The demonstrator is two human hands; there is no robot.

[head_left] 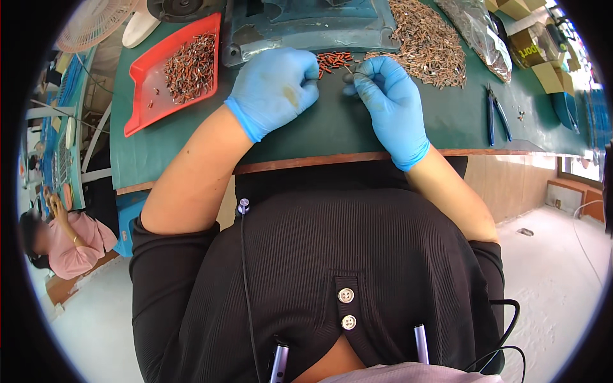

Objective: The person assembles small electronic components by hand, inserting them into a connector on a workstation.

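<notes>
Both my hands wear blue gloves and rest on a green table (332, 127). My left hand (276, 86) is curled shut beside a small heap of red sleeved terminals (333, 60); what it holds is hidden. My right hand (389, 96) pinches a small metal terminal (357, 75) between thumb and fingers, just right of that red heap. A big pile of bare metal terminals (429, 45) lies behind my right hand.
A red tray (143, 102) with finished red-and-metal pieces sits at the left. A grey machine base (306, 29) stands at the back. Blue-handled pliers (497, 115) lie at the right, near a clear bag (479, 32) and cardboard boxes (530, 45). Another person (64, 236) sits at lower left.
</notes>
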